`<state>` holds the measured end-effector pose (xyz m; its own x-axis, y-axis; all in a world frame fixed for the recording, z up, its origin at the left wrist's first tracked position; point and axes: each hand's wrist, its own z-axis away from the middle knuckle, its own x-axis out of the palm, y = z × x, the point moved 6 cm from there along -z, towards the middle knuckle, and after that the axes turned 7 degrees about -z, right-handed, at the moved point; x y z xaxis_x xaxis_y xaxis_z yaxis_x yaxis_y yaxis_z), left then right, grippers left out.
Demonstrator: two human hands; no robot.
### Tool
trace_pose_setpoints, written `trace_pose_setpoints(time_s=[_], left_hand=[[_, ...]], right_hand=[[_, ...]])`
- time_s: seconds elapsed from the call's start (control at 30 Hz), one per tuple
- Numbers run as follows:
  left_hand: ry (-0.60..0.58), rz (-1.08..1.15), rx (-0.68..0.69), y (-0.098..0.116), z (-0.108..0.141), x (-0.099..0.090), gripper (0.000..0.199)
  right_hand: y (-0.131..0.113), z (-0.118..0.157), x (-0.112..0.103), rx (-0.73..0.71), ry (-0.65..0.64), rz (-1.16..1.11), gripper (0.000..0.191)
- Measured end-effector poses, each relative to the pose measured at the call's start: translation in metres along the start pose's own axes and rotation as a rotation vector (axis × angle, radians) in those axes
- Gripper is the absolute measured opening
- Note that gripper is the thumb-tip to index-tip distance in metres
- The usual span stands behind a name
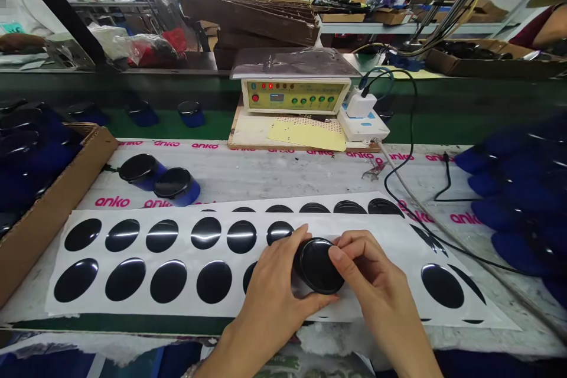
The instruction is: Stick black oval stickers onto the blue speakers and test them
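Note:
My left hand is wrapped round a round part with a glossy black top. Its sides are mostly covered by my fingers. My right hand is closed at the right edge of the same part, thumb on the rim and the other fingers curled behind it. Whether a separate black disc lies between those fingers I cannot make out. Under both hands lies a white sheet bearing rows of shiny black round stickers. At its right, another black sticker sits on a white sheet.
Two blue, black-topped cylinders stand behind the sheets at left. A cardboard box holds several more. Blue parts are heaped at right. A control box and a power strip stand at the back; cables cross the right side.

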<state>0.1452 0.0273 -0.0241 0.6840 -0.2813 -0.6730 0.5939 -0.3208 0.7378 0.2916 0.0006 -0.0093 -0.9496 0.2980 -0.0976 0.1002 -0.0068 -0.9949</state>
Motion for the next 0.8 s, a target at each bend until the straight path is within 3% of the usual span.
trace_pose_setpoints(time_s=[0.5,0.6,0.73,0.8], left_hand=[[0.029,-0.057,0.016,0.002,0.002,-0.001,0.082],[0.046,-0.091,0.026,0.002,0.003,-0.001,0.076],[0.074,-0.173,0.118,0.008,0.001,-0.003,0.073],[0.041,-0.269,0.221,0.017,0.000,-0.003,0.071]], right_hand=[[-0.027,0.012,0.011,-0.389,0.029,0.509,0.012],[-0.019,0.012,0.008,-0.321,0.077,0.600,0.008],[-0.003,0.004,-0.007,-0.161,0.203,0.484,0.032],[-0.001,-0.004,-0.021,-0.141,0.246,0.436,0.035]])
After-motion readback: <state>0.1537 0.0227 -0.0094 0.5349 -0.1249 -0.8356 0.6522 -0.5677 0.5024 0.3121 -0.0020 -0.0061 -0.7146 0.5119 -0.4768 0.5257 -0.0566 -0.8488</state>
